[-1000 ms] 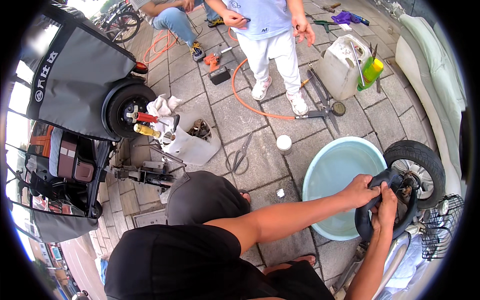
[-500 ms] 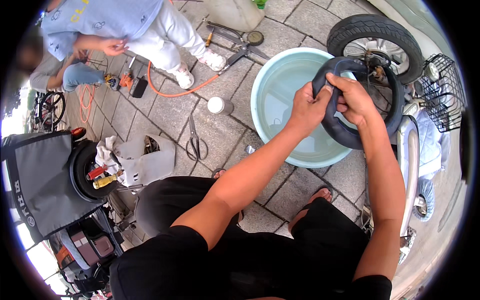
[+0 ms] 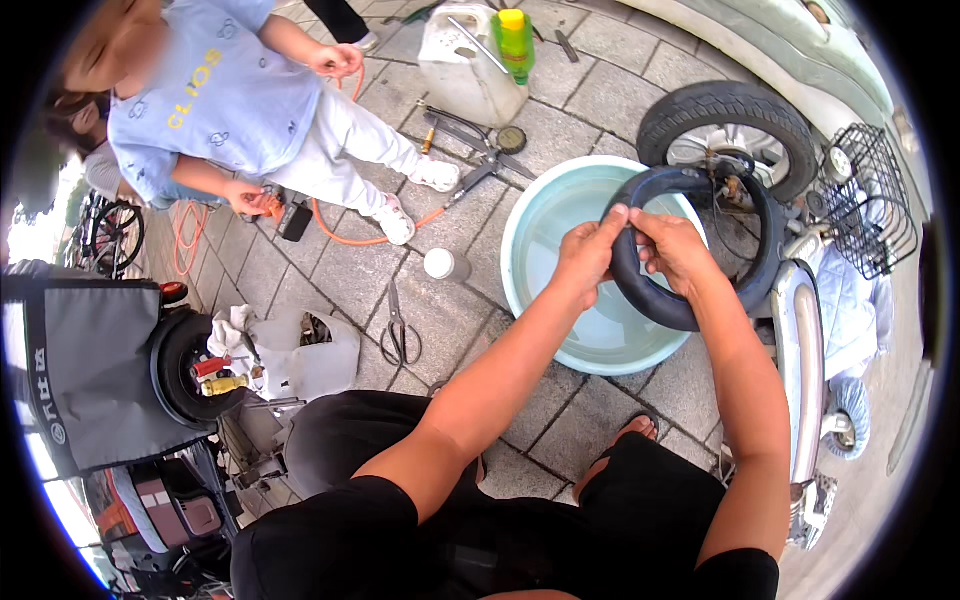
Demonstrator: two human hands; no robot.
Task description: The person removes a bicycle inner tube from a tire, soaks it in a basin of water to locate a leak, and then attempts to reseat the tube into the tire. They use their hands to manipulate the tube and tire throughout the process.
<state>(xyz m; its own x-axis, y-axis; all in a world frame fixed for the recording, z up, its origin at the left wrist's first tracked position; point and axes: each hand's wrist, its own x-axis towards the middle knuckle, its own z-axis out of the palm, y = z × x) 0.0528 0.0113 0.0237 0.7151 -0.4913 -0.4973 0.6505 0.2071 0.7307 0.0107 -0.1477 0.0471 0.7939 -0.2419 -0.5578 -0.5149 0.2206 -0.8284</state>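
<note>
Both hands are closed on a black inner tube. The left hand (image 3: pixel 588 252) grips it from the outer side, thumb on top; the right hand (image 3: pixel 680 252) holds from within the ring, fingers curled. The thumb tips lie close together at the same stretch of rubber. Fingertips behind the tube are hidden, so how firmly they press cannot be told.

The inner tube (image 3: pixel 655 309) hangs as a ring between the hands and to their right. Its left part lies above a pale blue basin (image 3: pixel 537 336) of water directly beneath the hands; its right part extends past the rim. Beyond it, up and to the right of the hands, is a tyred wheel (image 3: pixel 700 103). Whether the tube touches the hub parts cannot be determined.

Step in hand, as judged: close handling of one short section of the tube, out of the water. In this inspector's judgement, the next move calls for both thumbs keeping that section located, with the ring's loose side supported clear of the hub.

Left of the hands, well apart, are a white tub (image 3: pixel 447 266) and scissors (image 3: pixel 402 340). Further up and left, another person (image 3: pixel 220 105) stands near an orange hose (image 3: pixel 345 240).
</note>
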